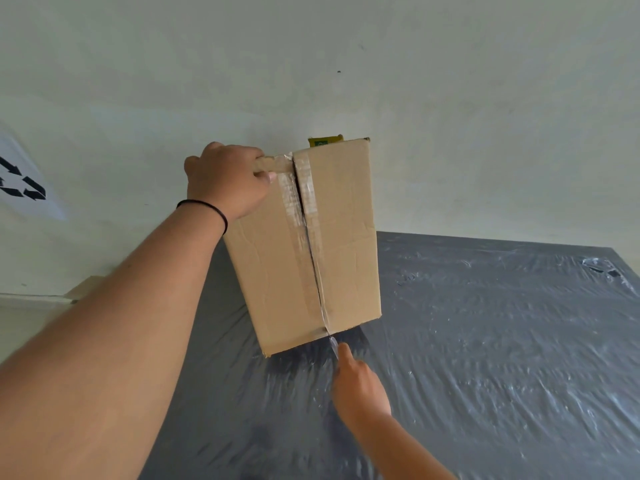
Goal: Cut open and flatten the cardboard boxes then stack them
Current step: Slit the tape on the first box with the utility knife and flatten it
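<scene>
Dark, plastic-wrapped surface spreads wide beyond right hand, which pinches clear tape. Left hand grips the tilted brown cardboard box flap edge.

One box is in view, standing tilted above the table. Two hands are on it: the left hand at the box's top left corner, the right hand just below the box's bottom edge. One strip of clear tape runs down off the box's bottom edge. One yellow item peeks out behind the box's top. One recycling sign lies far left of the box. One black band circles the wrist left of the box.
</scene>
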A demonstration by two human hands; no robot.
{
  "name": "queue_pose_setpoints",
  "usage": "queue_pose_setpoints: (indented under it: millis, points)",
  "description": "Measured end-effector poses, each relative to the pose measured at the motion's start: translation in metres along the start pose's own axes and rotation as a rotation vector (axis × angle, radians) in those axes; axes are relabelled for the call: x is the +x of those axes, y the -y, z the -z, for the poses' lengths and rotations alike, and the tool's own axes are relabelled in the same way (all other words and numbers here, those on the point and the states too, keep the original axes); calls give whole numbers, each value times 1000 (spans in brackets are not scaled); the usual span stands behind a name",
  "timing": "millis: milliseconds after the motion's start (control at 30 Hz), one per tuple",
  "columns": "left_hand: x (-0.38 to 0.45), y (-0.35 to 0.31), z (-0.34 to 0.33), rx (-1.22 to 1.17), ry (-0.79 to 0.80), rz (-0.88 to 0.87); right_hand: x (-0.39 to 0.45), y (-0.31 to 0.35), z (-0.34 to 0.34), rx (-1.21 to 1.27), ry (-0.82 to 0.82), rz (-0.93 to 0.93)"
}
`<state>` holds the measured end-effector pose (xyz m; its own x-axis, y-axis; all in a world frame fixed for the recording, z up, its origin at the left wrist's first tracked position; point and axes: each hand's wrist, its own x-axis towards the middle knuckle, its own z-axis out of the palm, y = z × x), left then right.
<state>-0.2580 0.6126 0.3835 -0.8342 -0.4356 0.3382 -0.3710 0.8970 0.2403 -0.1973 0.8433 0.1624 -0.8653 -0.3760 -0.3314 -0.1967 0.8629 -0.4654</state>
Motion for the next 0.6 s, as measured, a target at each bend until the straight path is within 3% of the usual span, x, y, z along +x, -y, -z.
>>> queue_pose_setpoints:
  millis: [233, 367, 467, 600]
  points:
    - [-1, 5, 1, 14, 10, 6, 0, -1, 1, -28, 7, 37]
    - [4, 17, 3, 28, 14, 82, -16, -25, -8, -37, 103, -55]
    - [10, 33, 5, 3, 12, 166, -39, -48, -20, 26, 78, -94]
    - [6, 34, -1, -19, 4, 126, -33, -51, -7, 265, 69, -124]
